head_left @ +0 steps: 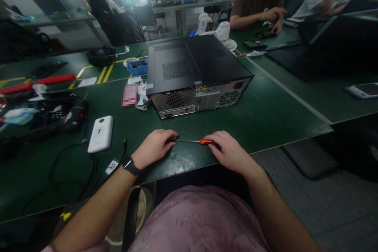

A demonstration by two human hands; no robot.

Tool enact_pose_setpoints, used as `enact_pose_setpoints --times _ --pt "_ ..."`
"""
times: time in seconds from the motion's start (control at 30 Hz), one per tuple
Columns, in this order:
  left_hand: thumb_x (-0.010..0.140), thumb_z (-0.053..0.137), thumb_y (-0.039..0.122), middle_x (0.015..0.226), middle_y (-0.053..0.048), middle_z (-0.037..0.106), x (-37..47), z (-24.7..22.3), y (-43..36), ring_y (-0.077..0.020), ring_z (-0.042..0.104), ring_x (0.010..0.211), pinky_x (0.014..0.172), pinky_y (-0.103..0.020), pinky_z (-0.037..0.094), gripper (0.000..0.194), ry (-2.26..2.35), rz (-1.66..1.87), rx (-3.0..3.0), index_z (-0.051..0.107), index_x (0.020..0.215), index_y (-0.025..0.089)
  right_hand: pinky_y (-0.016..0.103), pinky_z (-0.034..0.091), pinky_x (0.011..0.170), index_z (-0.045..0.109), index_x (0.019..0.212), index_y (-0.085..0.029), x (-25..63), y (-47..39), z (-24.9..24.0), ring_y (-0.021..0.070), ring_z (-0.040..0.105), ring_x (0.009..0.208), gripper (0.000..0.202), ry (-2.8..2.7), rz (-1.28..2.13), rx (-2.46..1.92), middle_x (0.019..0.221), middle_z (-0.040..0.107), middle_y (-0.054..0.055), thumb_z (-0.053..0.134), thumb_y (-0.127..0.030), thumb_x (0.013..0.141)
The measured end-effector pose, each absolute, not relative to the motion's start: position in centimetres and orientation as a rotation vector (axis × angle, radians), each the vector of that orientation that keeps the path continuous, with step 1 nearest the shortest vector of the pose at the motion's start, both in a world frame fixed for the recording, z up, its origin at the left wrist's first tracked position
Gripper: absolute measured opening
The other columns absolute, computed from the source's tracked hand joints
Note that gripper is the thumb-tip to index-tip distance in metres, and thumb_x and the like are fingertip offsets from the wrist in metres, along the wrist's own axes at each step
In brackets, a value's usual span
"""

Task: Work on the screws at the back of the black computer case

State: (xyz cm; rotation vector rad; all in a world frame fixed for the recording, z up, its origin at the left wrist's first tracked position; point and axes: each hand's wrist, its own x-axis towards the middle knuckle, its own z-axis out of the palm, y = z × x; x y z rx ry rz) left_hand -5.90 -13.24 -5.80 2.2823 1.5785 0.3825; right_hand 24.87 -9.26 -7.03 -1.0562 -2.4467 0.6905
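A screwdriver (189, 141) with a thin metal shaft and an orange and black handle lies level, low over the green table. My right hand (226, 147) is closed around its handle. At the other end, my left hand (156, 145) pinches the tip of the shaft between thumb and fingers; the tip itself is hidden. Beyond both hands, a black desktop computer case (195, 63) rests on its side, its rear panel with ports, vents and a fan grille turned towards me. Neither hand touches the case.
Left of the case are a blue tray (138, 67) and a red and white packet (130, 94). A white power bank (100, 134), black cables and a power drill (77, 114) lie further left. A phone (363, 90) is at right. Across the table a person's hands (274, 17) handle a dark part.
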Motion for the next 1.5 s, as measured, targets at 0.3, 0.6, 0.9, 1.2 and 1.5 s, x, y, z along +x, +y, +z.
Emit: enact_pose_setpoints --times 0.3,0.6,0.9,1.2,1.5 --pt "0.096 0.067 0.029 0.117 -0.008 0.078 -7.1 -5.8 -13.5 -0.0244 0.073 0.107 0.099 -0.040 0.057 0.023 1.602 0.374 2.218 0.070 0.117 0.020 0.044 0.050 0.098 0.074 0.117 -0.023 24.6 -9.5 -7.7 0.0260 0.059 0.106 0.027 -2.450 0.639 -1.055 0.112 0.072 0.010 0.060 -0.015 0.095" --pt "0.093 0.070 0.032 0.111 -0.008 0.080 -7.1 -5.5 -13.7 -0.0241 0.075 0.101 0.093 -0.040 0.059 0.027 1.652 0.382 2.204 0.071 0.117 0.020 0.044 0.051 0.097 0.073 0.117 -0.022 24.6 -9.5 -7.8 0.0260 0.059 0.107 0.025 -2.444 0.645 -1.058 0.113 0.071 0.010 0.061 -0.015 0.096" --pt "0.092 0.069 0.035 0.113 -0.008 0.080 -8.8 -5.4 -13.9 -0.0245 0.076 0.102 0.093 -0.039 0.060 0.027 1.688 0.394 2.141 0.071 0.114 0.021 0.043 0.051 0.095 0.073 0.115 -0.022 24.5 -9.5 -8.0 0.0260 0.059 0.105 0.023 -2.434 0.631 -1.056 0.111 0.072 0.009 0.062 -0.015 0.096" --pt "0.093 0.066 0.029 0.103 -0.006 0.081 -8.5 -5.7 -13.8 -0.0214 0.078 0.094 0.090 -0.036 0.061 0.020 1.665 0.440 2.045 0.071 0.110 0.020 0.042 0.050 0.095 0.074 0.115 -0.022 24.0 -9.5 -7.9 0.0255 0.059 0.104 0.022 -2.454 0.627 -1.051 0.111 0.072 0.009 0.061 -0.016 0.097" --pt "0.090 0.060 0.026 0.111 -0.008 0.080 -8.0 -5.0 -14.0 -0.0207 0.077 0.096 0.090 -0.035 0.061 0.030 1.617 0.434 2.041 0.070 0.117 0.018 0.040 0.049 0.094 0.074 0.115 -0.021 24.0 -9.5 -8.1 0.0251 0.060 0.104 0.023 -2.447 0.608 -1.045 0.110 0.072 0.009 0.064 -0.013 0.096"
